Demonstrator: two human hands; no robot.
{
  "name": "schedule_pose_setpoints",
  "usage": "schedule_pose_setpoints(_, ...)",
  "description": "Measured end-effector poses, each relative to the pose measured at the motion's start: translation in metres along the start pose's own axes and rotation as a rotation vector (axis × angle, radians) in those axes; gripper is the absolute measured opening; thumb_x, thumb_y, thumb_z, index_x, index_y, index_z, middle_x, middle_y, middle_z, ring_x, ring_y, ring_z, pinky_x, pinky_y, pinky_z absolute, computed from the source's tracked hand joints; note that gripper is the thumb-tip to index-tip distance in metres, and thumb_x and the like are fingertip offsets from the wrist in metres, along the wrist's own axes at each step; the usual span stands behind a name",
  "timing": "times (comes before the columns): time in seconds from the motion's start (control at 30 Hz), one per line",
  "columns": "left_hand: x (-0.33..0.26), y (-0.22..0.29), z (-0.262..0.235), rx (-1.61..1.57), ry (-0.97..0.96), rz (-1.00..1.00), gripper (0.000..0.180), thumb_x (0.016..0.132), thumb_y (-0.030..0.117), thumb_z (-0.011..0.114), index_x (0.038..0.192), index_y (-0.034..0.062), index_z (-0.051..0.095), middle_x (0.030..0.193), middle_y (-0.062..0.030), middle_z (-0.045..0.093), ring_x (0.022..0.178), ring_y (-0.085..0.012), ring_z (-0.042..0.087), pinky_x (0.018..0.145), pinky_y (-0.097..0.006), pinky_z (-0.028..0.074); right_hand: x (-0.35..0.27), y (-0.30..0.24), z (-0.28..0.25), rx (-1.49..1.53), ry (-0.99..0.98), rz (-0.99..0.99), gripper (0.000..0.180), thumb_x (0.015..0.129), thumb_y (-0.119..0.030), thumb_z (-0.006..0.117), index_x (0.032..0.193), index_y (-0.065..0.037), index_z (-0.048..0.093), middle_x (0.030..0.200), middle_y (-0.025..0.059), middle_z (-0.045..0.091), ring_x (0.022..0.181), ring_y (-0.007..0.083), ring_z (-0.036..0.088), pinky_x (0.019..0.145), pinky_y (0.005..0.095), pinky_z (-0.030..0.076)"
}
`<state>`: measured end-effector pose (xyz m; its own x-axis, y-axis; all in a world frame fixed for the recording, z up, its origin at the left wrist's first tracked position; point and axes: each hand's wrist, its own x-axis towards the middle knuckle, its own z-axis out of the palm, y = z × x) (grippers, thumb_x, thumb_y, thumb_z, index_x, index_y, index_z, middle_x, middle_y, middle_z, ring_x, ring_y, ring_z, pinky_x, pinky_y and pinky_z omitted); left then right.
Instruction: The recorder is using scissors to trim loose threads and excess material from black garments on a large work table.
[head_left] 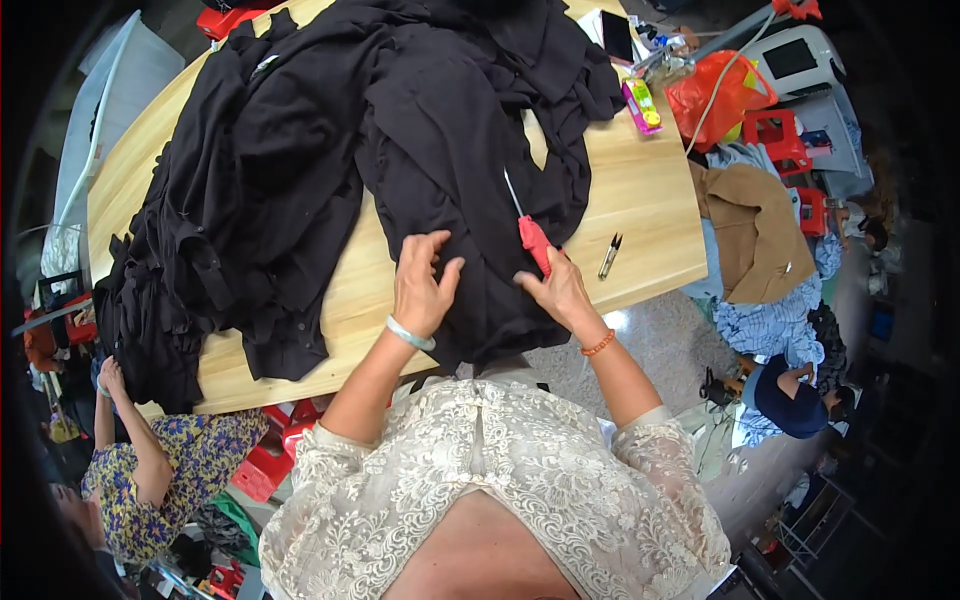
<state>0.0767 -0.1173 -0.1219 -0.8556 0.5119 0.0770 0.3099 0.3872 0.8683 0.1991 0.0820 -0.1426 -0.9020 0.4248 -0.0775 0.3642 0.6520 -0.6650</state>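
A black garment (440, 160) lies in front of me and hangs over the near table edge. My left hand (421, 284) is over its near part, fingers apart and slightly curled, holding nothing. My right hand (560, 292) grips a red-handled tool (535, 243) with a thin metal blade that points away across the fabric. The tool's exact kind is not clear, and my fingers cover the end of its handle. To the right of that hand, a pair of small thread snips (610, 256) rests on the wooden table (650, 220).
More black garments (270, 170) are heaped on the left. A co-worker (150, 460) in a floral top touches that heap. A pink and yellow packet (642, 107) and a phone (617, 36) lie at the far right. Beyond the right edge are a red bag (715, 95) and brown cloth (755, 230).
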Motion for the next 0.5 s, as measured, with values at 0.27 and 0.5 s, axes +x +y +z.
schedule_pose_setpoints(0.27,-0.038,0.029,0.015,0.167,0.002,0.312,0.054,0.072,0.019,0.08,0.118,0.0014,0.056,0.115,-0.0185,0.055,0.103,-0.0369,0.054,0.089,-0.043,0.045,0.009,0.018,-0.083,0.466,-0.093,0.15,0.031,0.088,-0.017,0.068,0.069,-0.003,0.049,0.061,-0.0064,0.036,0.059,0.0048,0.032,0.05,0.0258,0.03)
schedule_pose_setpoints(0.5,-0.075,0.045,0.082,0.218,-0.138,0.242,0.056,0.07,0.02,0.077,0.119,0.0032,0.056,0.113,-0.0135,0.055,0.102,-0.0302,0.052,0.084,-0.04,0.041,0.017,-0.018,-0.109,0.54,-0.2,0.179,0.025,0.089,-0.015,0.068,0.074,-0.004,0.052,0.064,-0.0079,0.036,0.061,0.0031,0.032,0.051,0.0238,0.029)
